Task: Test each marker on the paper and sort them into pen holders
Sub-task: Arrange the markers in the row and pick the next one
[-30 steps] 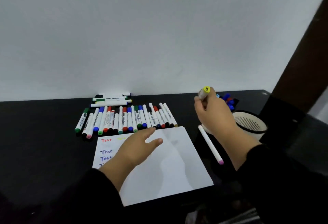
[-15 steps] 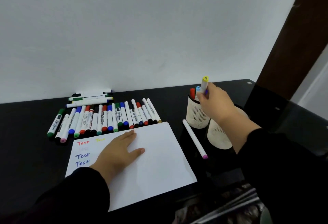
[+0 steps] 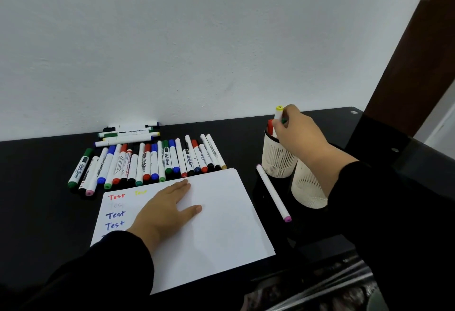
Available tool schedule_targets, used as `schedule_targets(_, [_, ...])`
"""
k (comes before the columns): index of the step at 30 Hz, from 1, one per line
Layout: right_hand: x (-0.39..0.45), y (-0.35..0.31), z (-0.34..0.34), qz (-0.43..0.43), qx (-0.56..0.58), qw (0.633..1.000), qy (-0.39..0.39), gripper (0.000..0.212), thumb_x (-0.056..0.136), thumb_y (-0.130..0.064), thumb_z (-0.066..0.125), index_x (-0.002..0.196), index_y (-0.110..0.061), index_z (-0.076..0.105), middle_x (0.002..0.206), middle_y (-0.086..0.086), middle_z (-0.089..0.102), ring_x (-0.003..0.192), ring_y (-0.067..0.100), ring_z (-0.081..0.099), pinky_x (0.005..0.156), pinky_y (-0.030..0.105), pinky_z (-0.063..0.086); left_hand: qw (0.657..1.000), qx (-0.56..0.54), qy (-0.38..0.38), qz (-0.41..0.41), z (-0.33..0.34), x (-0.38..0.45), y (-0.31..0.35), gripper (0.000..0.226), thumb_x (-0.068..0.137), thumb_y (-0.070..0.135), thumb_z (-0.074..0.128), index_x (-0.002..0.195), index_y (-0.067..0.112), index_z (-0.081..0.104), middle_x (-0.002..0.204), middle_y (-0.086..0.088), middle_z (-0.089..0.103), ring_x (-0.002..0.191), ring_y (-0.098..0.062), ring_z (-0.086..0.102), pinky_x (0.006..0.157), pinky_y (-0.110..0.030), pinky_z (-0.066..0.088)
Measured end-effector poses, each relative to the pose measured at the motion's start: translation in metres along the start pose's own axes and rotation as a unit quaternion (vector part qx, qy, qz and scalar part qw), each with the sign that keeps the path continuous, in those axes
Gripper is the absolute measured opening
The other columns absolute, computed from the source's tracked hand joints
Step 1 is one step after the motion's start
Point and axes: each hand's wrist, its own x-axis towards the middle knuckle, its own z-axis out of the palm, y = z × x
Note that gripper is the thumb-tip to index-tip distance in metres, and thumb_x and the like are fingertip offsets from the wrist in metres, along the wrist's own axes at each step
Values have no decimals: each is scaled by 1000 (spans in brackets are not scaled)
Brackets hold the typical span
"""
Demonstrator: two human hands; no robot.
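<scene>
Nearest, two dark sleeves reach onto a smooth black table (image 3: 37, 187). The left hand (image 3: 167, 209) lies flat, fingers straight and together, pressing on a rectangular sheet of white paper (image 3: 221, 224) whose left part carries the word "Test" handwritten in red, faint yellow, faint grey and blue. Just right of the paper a slim white pen with a pink end cap (image 3: 272, 195) lies at an angle on the table. Beside it stands the near pen holder (image 3: 306, 187), a cream perforated cylinder partly hidden by the right forearm, and behind it, touching or nearly so, the far pen holder (image 3: 277, 160) of the same mesh, with red and green caps showing at its rim. The right hand (image 3: 295, 131) curls round a yellow-capped white marker (image 3: 279, 113), held upright with its lower end inside that far holder. Beyond the paper's top edge a row of markers (image 3: 147, 163), white barrels with coloured caps, lies side by side, and a few more lie crosswise near the matte white wall (image 3: 197, 39)
</scene>
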Motion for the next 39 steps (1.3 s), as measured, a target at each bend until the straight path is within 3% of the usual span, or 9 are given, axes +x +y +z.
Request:
schedule_targets(4, [2,1,-1,-2,40,999,14,25,96,-27,50,117,-13,48,93,4,62,81,20,58,73,37,50,1000,4,-7,-4,-1,-1,2,72,88,58,47,149,30,19,154,19,14,141,-4,14,115,-27,11])
schedule_targets(8, [-3,0,-2,-30,-2,1000,5,41,94,-20,52,131,-20,33,87,8,60,76,24,60,67,39,52,1000,5,-6,-5,-2,-2,3,72,88,57,48,149,30,20,154,19,14,141,-4,14,115,-26,10])
schedule_targets(11, [-5,-1,-2,-45,-57,997,-9,31,96,-21,50,123,-16,36,86,8,55,73,23,56,62,36,48,1000,2,-8,-7,-3,-1,3,71,88,56,48,149,30,20,154,19,14,140,-4,14,115,-26,11])
schedule_targets(18, [-6,1,0,-42,-69,997,-13,24,97,-22,48,118,-12,41,90,8,52,75,21,50,64,34,45,1000,8,-15,-9,-3,-2,5,71,89,55,48,149,29,20,154,19,14,140,-4,14,114,-25,9])
schedule_targets(23, [-8,1,1,-70,-75,995,20,27,97,-24,49,121,-12,48,113,10,54,98,23,52,78,34,48,1000,-2,-20,-7,-5,-3,5,70,89,54,49,148,28,22,153,18,16,140,-5,14,114,-25,10])
schedule_targets(27, [-11,-7,-2,-111,-94,989,27,25,97,-26,49,119,-13,51,114,7,52,106,23,50,75,28,43,999,-21,-29,-7,-9,-3,7,70,88,51,53,148,26,25,153,15,18,140,-6,15,113,-26,11])
schedule_targets(32, [-19,-35,2,-183,-91,979,0,21,98,-26,47,111,-11,54,106,6,55,99,22,52,74,29,43,999,-25,-38,-16,-19,3,13,67,88,50,54,145,24,32,153,10,23,140,-9,18,113,-28,15])
schedule_targets(39, [-15,-88,46,-242,-98,962,-76,26,99,-33,41,108,-15,56,103,3,58,86,19,54,68,27,38,995,-85,37,-32,-44,-5,-7,54,90,44,55,140,30,39,147,9,35,135,-11,30,111,-31,24])
